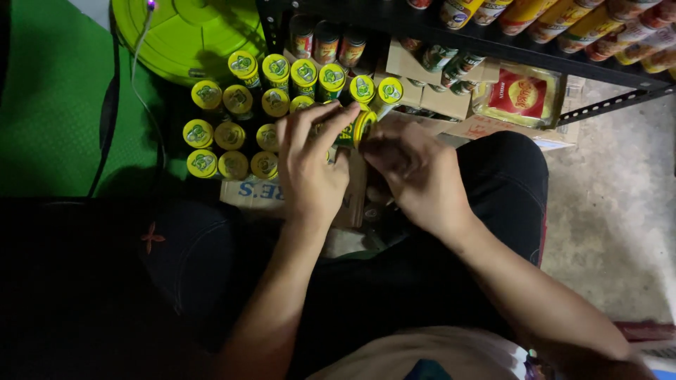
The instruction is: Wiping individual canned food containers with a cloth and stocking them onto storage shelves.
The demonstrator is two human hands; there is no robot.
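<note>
Yellow-lidded green can [358, 129] is tipped on its side between both hands, lid facing the camera, just above a cardboard box [253, 191] at the person's knees. Left hand [310, 165] is wrapped over it from the left: index finger stretched across the top toward the lid, remaining fingers curled down over the body. Right hand [415, 172] closes in from the right, fingertips pinched near the lid rim; can't tell exactly how much of the can it grips since the knuckles hide the contact. Left of the hands, a packed cluster of upright cans [239, 127] with the same yellow lids stands in rows, touching each other, tops toward the camera. Box contents are hidden under the hands and cans. Behind, a black metal shelf [493, 46] holds more stock: a few darker cans with red-orange labels [327, 43] on the lower level, and a row of tins lying on their sides [598, 24] on the upper level. Under the shelf sits an open carton with small cans [451, 70], and beside it a clear wrapped pack with a red label [519, 95]. Lime-green round lid [186, 39] at top left, thin white cable [137, 63] draped over it.
</note>
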